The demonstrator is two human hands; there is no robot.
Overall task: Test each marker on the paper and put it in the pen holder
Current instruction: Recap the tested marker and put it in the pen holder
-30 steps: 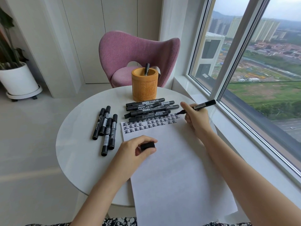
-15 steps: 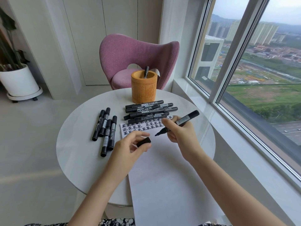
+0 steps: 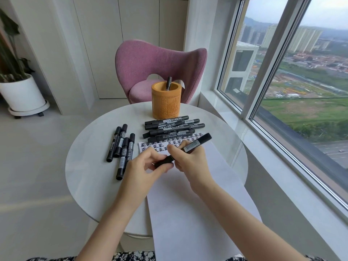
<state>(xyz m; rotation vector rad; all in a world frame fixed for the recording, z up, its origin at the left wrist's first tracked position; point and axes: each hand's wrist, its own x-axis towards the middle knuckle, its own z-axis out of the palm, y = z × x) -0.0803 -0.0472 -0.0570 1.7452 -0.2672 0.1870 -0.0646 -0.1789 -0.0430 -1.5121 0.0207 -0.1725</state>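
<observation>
One cylindrical marker (image 3: 195, 145) | right hand (image 3: 190, 162) grips | left hand (image 3: 143, 166) pinches ribbed cap (image 3: 163, 162), seemingly seated

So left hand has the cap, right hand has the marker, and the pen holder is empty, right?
Not quite: the pen holder is not empty. The head view shows one black marker standing in it. The rest is right: the left hand pinches the cap and the right hand holds the barcoded marker.
</observation>
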